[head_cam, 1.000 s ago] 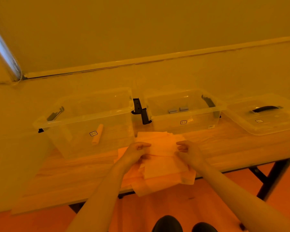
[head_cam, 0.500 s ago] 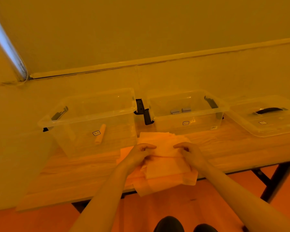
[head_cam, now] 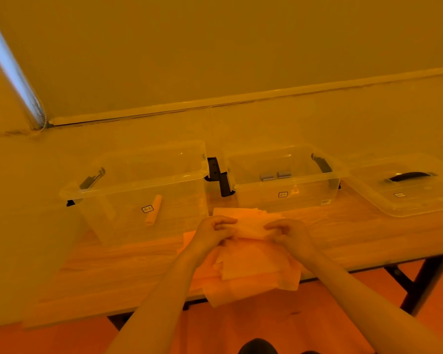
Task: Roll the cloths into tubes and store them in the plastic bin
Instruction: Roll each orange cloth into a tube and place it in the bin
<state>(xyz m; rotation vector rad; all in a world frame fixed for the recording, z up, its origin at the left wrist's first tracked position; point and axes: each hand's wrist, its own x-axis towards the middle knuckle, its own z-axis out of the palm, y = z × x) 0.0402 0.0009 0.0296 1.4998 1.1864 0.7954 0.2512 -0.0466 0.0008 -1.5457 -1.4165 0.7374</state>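
Observation:
A pile of light cloths (head_cam: 251,272) lies on the wooden table (head_cam: 108,267), hanging over its near edge. The top cloth (head_cam: 250,227) is partly rolled at its far side. My left hand (head_cam: 212,232) grips the roll's left end with curled fingers. My right hand (head_cam: 289,233) grips its right end the same way. Behind and to the left stands a clear plastic bin (head_cam: 138,185) with one rolled cloth tube (head_cam: 154,209) inside.
A second clear bin (head_cam: 287,177) holding two small grey items stands behind the pile. A clear lid (head_cam: 407,187) with a dark handle lies at the right. Black latches (head_cam: 219,176) stick out between the bins. The wall is close behind.
Both hands have curled further over the top cloth's far part and drawn closer together, and the fold there has tightened into a roll. The view shifted slightly.

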